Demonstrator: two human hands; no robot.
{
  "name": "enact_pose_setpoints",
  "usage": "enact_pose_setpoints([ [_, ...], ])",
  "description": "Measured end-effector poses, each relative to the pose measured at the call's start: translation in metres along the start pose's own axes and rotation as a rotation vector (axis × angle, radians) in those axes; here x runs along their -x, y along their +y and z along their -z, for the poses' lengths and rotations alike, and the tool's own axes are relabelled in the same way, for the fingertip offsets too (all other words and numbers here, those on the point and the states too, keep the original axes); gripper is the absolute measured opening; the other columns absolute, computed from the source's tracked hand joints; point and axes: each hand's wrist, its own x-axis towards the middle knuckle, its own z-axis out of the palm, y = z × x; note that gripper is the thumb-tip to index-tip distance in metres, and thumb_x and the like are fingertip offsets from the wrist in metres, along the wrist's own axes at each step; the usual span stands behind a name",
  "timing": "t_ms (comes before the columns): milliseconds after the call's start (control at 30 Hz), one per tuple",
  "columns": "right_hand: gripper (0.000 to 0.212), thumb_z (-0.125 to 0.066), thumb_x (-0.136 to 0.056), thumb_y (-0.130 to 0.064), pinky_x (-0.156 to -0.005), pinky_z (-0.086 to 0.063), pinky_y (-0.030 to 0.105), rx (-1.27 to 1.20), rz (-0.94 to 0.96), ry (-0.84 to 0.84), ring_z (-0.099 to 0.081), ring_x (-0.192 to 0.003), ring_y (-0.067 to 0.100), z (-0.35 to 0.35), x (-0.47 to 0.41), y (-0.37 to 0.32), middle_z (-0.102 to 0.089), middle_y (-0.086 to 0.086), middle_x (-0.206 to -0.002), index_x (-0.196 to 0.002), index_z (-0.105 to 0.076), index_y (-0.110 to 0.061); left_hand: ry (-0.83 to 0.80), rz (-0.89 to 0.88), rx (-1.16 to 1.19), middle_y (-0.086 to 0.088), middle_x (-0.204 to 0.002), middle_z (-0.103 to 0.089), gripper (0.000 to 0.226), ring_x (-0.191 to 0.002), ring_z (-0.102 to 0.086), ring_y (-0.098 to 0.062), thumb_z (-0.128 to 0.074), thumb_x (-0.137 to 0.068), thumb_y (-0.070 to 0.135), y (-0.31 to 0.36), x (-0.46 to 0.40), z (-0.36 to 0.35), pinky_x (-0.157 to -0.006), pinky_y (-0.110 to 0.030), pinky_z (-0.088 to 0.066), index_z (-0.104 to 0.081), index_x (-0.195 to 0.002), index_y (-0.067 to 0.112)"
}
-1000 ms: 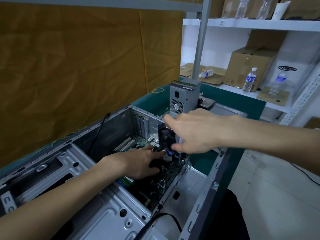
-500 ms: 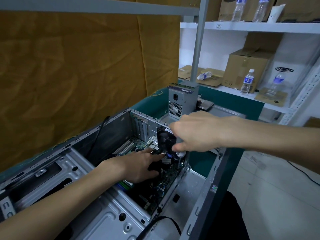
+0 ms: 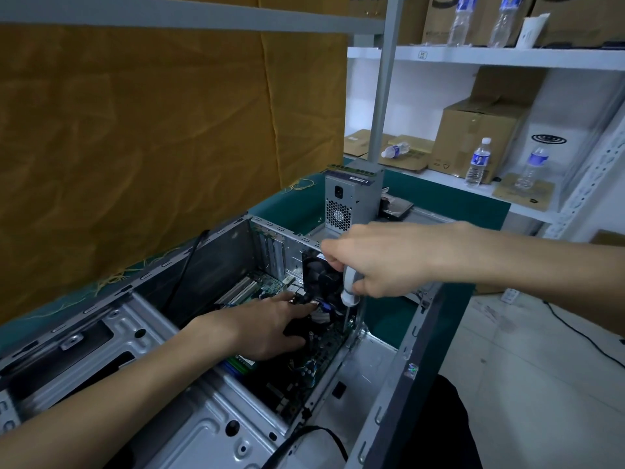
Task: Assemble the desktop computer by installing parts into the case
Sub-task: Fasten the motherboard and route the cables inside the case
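An open computer case (image 3: 189, 336) lies on its side on the green bench (image 3: 439, 201), the left hand (image 3: 267, 328) resting fingers-straight on the motherboard (image 3: 304, 363) inside, the right hand (image 3: 382, 260) at two o'clock from it gripping a white-handled screwdriver (image 3: 349, 286) beside the black fan (image 3: 318, 275).

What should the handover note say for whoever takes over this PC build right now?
Right hand: grips a screwdriver, tip down beside the black fan at the case's rear.
Left hand: inside the case, fingers flat on the motherboard by the fan's base, holding nothing.
Done: motherboard sits in the case, fan stands in place over it.
Left: whether the fan's screws are tight cannot be seen. Power supply and a hard drive are outside the case, on the green mat behind it, not yet installed.
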Motion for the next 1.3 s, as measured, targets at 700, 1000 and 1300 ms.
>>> enact_pose_setpoints([
  [700, 0.020, -0.060, -0.098, -0.033, -0.049, -0.026, 0.032, 0.093, 0.104, 0.090, -0.046, -0.061, 0.014, 0.003, -0.006, -0.006, -0.048, -0.003, -0.075, -0.104, -0.044, -0.025, 0.012, 0.016, -0.004, -0.006, -0.171, -0.002, 0.070, -0.155, -0.021, -0.026, -0.051, -0.101, 0.053, 0.002, 0.001, 0.001, -0.124, -0.041, -0.023, -0.012, -0.160, 0.046],
  [1000, 0.024, -0.059, -0.100, -0.039, -0.050, -0.028, 0.033, 0.174, 0.104, 0.162, -0.050, -0.071, 0.025, -0.002, -0.011, -0.009, -0.041, -0.004, -0.076, -0.102, -0.045, -0.019, 0.028, 0.001, -0.006, -0.006, -0.171, -0.004, 0.071, -0.154, -0.023, -0.025, -0.051, -0.101, 0.053, 0.002, 0.002, 0.001, -0.123, -0.037, -0.025, -0.013, -0.160, 0.045],
  [1300, 0.020, -0.061, -0.098, -0.030, -0.051, -0.036, 0.035, 0.155, 0.093, 0.033, -0.051, -0.066, 0.019, 0.004, -0.012, -0.012, -0.054, 0.003, -0.081, -0.109, -0.054, -0.014, 0.024, -0.003, -0.006, -0.007, -0.171, -0.003, 0.070, -0.155, -0.021, -0.025, -0.050, -0.101, 0.054, 0.001, 0.002, 0.001, -0.123, -0.037, -0.025, -0.013, -0.160, 0.045],
])
